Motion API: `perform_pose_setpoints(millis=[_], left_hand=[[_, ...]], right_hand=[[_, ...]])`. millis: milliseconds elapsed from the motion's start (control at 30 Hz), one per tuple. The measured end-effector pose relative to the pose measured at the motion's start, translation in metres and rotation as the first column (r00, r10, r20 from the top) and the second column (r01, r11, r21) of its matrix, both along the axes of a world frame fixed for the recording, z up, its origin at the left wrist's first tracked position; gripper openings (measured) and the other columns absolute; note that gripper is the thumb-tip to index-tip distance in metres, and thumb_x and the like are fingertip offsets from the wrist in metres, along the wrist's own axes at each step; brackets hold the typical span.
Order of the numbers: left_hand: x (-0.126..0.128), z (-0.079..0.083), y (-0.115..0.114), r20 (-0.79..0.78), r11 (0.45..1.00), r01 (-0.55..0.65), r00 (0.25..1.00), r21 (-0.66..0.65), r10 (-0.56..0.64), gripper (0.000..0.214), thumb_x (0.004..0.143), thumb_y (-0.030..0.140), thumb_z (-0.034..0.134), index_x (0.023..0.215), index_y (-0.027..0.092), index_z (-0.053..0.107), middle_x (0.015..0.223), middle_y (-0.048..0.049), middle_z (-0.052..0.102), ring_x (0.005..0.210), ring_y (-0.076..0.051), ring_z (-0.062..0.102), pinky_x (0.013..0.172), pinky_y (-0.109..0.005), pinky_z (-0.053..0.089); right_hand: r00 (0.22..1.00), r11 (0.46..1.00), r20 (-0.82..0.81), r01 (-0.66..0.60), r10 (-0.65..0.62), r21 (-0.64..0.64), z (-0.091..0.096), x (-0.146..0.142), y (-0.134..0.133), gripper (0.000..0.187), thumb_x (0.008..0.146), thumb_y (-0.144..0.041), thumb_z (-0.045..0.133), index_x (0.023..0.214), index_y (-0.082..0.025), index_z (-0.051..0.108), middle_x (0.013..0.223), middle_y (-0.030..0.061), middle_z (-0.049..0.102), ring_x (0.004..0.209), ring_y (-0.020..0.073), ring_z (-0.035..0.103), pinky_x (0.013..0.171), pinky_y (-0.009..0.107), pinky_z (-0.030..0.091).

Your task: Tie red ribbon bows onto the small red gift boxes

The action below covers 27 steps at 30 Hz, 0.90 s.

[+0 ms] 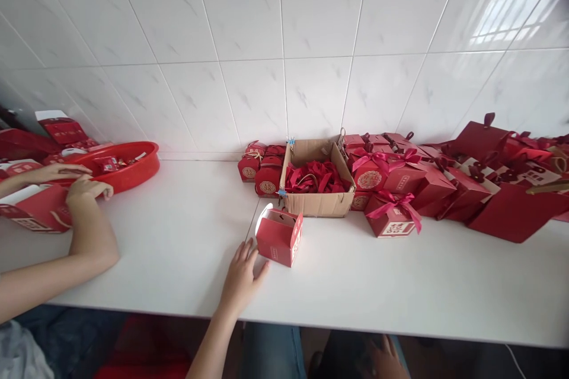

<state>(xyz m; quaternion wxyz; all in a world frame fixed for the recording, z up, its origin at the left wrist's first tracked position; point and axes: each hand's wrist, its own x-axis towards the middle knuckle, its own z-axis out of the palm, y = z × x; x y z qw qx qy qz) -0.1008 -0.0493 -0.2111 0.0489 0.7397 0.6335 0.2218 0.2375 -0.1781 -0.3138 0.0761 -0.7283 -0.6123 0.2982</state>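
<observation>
My left hand [243, 275] lies on the white table with its fingers spread and thumb apart, nothing in its grip. Just beyond its fingertips stands a small red gift box [276, 240] with its top flaps up and a pale inside showing. Whether the fingers touch the box, I cannot tell. Below the table edge, in shadow by my lap, is my right hand [386, 360]; its fingers are too dark to read. Behind the box sits a cardboard carton [317, 204] of dark red ribbons [317, 176]. A closed red box with a bow [391, 216] stands to the right.
Several red gift boxes [418, 180] crowd the right side along the tiled wall, with larger red bags [515, 213] beyond. Small red boxes [268, 174] stand left of the carton. At far left, another person's hands [86, 186] work by a red basin [144, 167].
</observation>
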Motion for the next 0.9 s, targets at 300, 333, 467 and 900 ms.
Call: perform_pose_setpoints(millis=[300,333,467,900], left_hand=[[0.003,0.003,-0.001,0.015,1.000,0.000,1.000,0.008,0.000,0.048,0.086,0.043,0.045,0.126,0.018,0.051,0.143,-0.0127,0.040,0.134,-0.033,0.031,0.105,-0.049,0.035],[0.003,0.003,-0.001,0.025,1.000,0.000,1.000,0.017,0.000,0.049,0.085,0.043,0.046,0.126,0.017,0.051,0.143,-0.0130,0.041,0.134,-0.033,0.032,0.105,-0.049,0.035],[0.003,0.001,-0.001,0.064,0.999,-0.018,0.998,0.031,0.016,0.057,0.085,0.042,0.047,0.134,0.014,0.040,0.141,-0.0155,0.043,0.133,-0.033,0.033,0.105,-0.050,0.035],[0.003,-0.002,0.000,0.124,0.999,-0.037,0.992,0.032,0.032,0.067,0.083,0.041,0.050,0.138,0.010,0.029,0.140,-0.0196,0.042,0.132,-0.033,0.036,0.106,-0.048,0.035]], right_hand=[[0.696,0.820,-0.553,-0.092,0.459,0.565,0.243,0.003,0.125,0.039,0.092,-0.045,0.039,0.100,-0.020,0.068,0.102,0.0083,0.068,0.101,0.0214,0.060,0.091,0.033,0.043],[0.779,0.793,-0.489,-0.017,0.392,0.609,0.247,-0.007,0.146,0.041,0.092,-0.047,0.038,0.101,-0.020,0.067,0.104,0.0089,0.067,0.101,0.0220,0.059,0.090,0.034,0.043],[0.992,0.830,0.016,-0.116,0.127,0.546,0.245,-0.053,0.216,0.053,0.094,-0.050,0.023,0.104,-0.022,0.066,0.106,0.0101,0.065,0.105,0.0240,0.057,0.094,0.039,0.036],[0.985,0.768,-0.121,-0.019,0.125,0.641,0.222,-0.052,0.230,0.042,0.089,-0.042,0.037,0.089,-0.019,0.071,0.091,0.0063,0.073,0.094,0.0224,0.064,0.100,0.038,0.033]])
